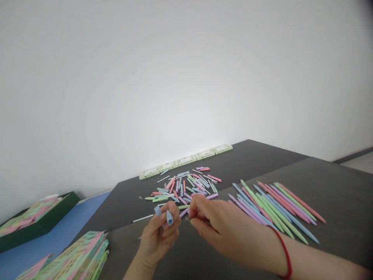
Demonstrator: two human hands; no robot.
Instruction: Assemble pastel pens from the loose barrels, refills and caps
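Closed around light blue hollow pen parts (169,217), my left hand (159,229) is low in the middle of the view. The open end of one part faces me. A thin white pen refill (142,219) with a dark tip sticks out to the left of that hand; whether it is held or lies on the table, I cannot tell. Just to the right, my right hand (221,223) has thumb and forefinger pinched together, and what is between them is too small to name. Beyond both hands lies a loose heap of pastel pen parts and refills (184,188).
Whole pastel pens (271,206) lie side by side on the dark table (279,163) to the right. Flat green-and-white boxes (186,160) line the wall. At left are a stack of printed cards or packaging (77,256) and a dark green tray (37,227) on a blue surface (65,229).
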